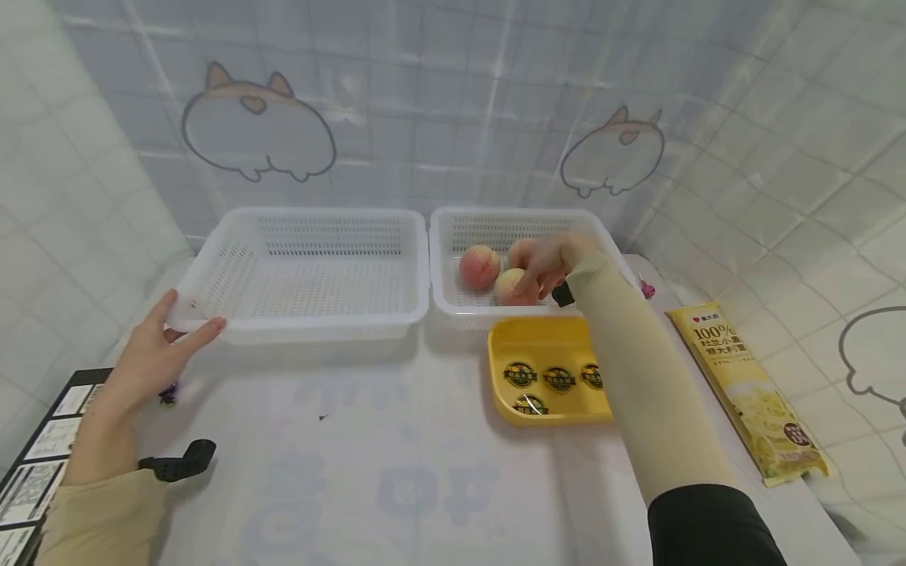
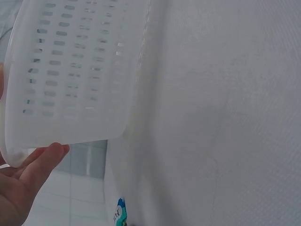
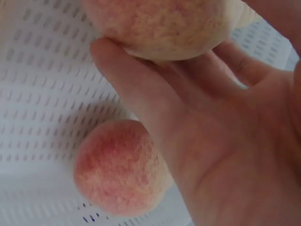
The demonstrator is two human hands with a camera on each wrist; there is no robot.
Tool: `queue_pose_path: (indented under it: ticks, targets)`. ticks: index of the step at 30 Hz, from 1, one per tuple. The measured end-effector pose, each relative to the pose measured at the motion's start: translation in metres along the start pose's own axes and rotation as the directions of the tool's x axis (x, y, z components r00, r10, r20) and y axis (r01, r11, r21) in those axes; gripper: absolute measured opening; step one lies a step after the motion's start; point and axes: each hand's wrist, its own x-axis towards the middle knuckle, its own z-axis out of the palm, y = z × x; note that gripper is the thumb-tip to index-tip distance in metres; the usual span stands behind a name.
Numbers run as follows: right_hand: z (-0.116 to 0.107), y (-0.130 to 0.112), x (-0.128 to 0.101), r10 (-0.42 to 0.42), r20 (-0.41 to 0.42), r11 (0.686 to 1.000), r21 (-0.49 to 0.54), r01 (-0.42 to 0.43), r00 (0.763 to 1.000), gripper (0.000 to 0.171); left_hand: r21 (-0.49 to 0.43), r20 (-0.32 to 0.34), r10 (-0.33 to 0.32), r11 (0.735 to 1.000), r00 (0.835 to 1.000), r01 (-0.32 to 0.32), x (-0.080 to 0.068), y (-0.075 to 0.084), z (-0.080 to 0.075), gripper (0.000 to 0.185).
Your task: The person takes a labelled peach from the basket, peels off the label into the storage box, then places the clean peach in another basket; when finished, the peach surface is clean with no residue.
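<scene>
At the left white basket (image 1: 318,326), my left hand (image 1: 145,354) holds the near left corner, its thumb and a finger spread either side of it. The left wrist view has fingers (image 2: 44,165) against the perforated wall (image 2: 80,70) under the rim. My right hand (image 1: 555,259) reaches into the right white basket (image 1: 453,303), with fingers curled about a peach (image 3: 164,28). Another peach (image 3: 120,169) lies below that hand in the right wrist view. From the head, peaches (image 1: 480,267) show beside the hand, which partly hides others.
A yellow tray (image 1: 499,393) with round black stickers stands before the right basket, partly behind the right forearm. A yellow pasta packet (image 1: 750,393) lies at the right. Black-and-white labelled panel (image 1: 53,436) lies at the left edge. A tiled-pattern curtain (image 1: 439,102) hangs behind the baskets.
</scene>
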Motion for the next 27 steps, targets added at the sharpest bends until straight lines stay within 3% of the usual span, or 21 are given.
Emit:
queue_pose_path:
  ticks: [3, 7, 10, 13, 17, 21, 25, 27]
  targets:
    - [0.002, 0.006, -0.002, 0.012, 0.012, 1.000, 0.006, -0.012, 1.000, 0.038, -0.002, 0.013, -0.003, 1.000, 1.000, 0.003, 0.000, 0.002, 0.002, 0.104]
    - [0.004, 0.011, -0.008, 0.031, 0.034, 0.999, -0.029, -0.030, 0.999, 0.053, -0.009, 0.021, -0.001, 1.000, 1.000, 0.001, 0.000, 0.003, 0.005, 0.104]
    - [0.005, 0.011, -0.018, 0.121, -0.058, 0.991, -0.059, -0.124, 0.991, 0.065, -0.007, 0.022, 0.002, 1.000, 1.000, -0.001, 0.000, 0.004, 0.004, 0.105]
    - [0.004, 0.013, -0.026, 0.151, -0.113, 0.981, -0.104, -0.163, 0.982, 0.063, -0.007, 0.020, 0.000, 1.000, 1.000, 0.000, 0.001, 0.005, 0.002, 0.105]
    - [0.006, 0.013, -0.037, 0.013, -0.114, 0.972, -0.230, -0.039, 0.993, 0.054, 0.009, 0.014, -0.008, 1.000, 1.000, 0.008, 0.000, 0.004, -0.002, 0.105]
    - [0.012, 0.011, -0.053, -0.067, -0.186, 0.961, -0.277, 0.013, 0.980, 0.061, 0.009, 0.011, -0.008, 1.000, 1.000, 0.008, 0.000, 0.004, -0.004, 0.104]
    - [0.017, 0.013, -0.063, -0.207, -0.237, 0.923, -0.368, 0.110, 0.949, 0.064, 0.007, 0.019, -0.010, 1.000, 1.000, 0.010, -0.002, 0.004, -0.002, 0.104]
    - [0.021, 0.017, -0.067, -0.302, -0.270, 0.873, -0.463, 0.152, 0.915, 0.062, 0.001, 0.025, -0.015, 1.000, 1.000, 0.015, -0.003, 0.005, 0.000, 0.104]
